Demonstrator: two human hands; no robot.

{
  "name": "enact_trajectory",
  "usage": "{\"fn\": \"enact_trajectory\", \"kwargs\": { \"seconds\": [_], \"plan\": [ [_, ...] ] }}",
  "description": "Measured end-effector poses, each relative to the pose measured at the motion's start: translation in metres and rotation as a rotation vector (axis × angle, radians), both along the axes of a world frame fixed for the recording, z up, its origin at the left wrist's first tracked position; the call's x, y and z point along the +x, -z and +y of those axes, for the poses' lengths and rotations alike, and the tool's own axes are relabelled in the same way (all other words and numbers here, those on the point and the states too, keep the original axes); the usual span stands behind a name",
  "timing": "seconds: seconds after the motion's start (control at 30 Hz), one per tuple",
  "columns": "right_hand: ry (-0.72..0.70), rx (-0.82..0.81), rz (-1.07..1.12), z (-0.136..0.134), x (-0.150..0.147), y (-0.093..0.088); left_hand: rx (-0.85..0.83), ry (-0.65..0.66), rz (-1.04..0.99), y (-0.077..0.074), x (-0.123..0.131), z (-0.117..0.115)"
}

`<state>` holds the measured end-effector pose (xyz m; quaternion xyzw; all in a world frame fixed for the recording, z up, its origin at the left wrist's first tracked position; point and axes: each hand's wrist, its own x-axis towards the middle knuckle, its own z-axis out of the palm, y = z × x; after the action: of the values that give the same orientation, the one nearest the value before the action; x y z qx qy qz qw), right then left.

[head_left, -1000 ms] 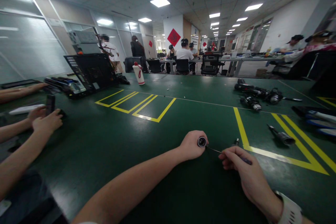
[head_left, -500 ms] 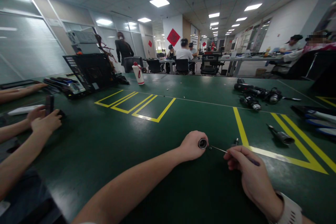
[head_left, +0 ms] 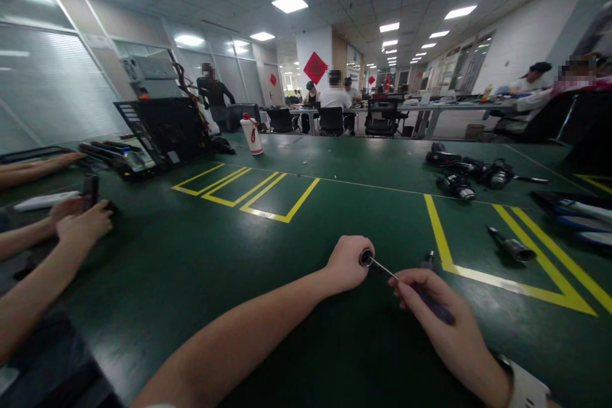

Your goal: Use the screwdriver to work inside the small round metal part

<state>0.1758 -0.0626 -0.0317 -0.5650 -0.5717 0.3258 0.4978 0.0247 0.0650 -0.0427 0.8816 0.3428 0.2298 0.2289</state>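
Note:
My left hand (head_left: 347,263) is closed round a small dark cylindrical part (head_left: 366,257), whose round end faces right. My right hand (head_left: 433,315) pinches a thin screwdriver (head_left: 415,288) with a dark handle. Its metal tip touches the round end of the part. Both hands rest low over the green table (head_left: 201,255). A small dark piece (head_left: 429,260) lies just beyond my right hand beside a yellow line.
Dark cylindrical parts (head_left: 471,173) lie in a heap at the far right, one more (head_left: 510,247) nearer. A white bottle (head_left: 252,134) and an open black case (head_left: 162,134) stand at the back left. Another person's hands (head_left: 79,217) hold a dark device at the left. People sit at distant desks.
My right hand has moved left and nearer, and the screwdriver tip has come up against the part's end. A person at the back left has walked left.

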Motion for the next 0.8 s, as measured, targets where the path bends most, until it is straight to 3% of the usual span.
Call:
{"fn": "enact_trajectory", "kwargs": {
  "seconds": [0.17,0.3,0.4,0.6,0.7,0.8],
  "plan": [
    [0.005,0.056,-0.137,0.003,-0.004,-0.002,0.128,0.083,0.057,-0.004,0.002,-0.003],
    [-0.007,-0.025,-0.09,0.003,-0.002,-0.007,0.191,0.158,0.113,-0.006,0.001,-0.005],
    [-0.007,-0.138,0.075,0.006,0.001,-0.009,0.177,0.171,0.085,-0.005,0.001,-0.004],
    [-0.036,-0.271,0.491,0.013,0.003,-0.011,-0.011,0.116,-0.01,-0.002,0.0,0.001],
    [-0.018,-0.258,0.439,0.011,0.003,-0.012,-0.01,0.082,-0.008,-0.003,0.001,0.0],
    [0.006,-0.196,0.2,0.007,0.001,-0.01,0.062,0.045,0.016,-0.006,0.001,-0.004]
  ]
}}
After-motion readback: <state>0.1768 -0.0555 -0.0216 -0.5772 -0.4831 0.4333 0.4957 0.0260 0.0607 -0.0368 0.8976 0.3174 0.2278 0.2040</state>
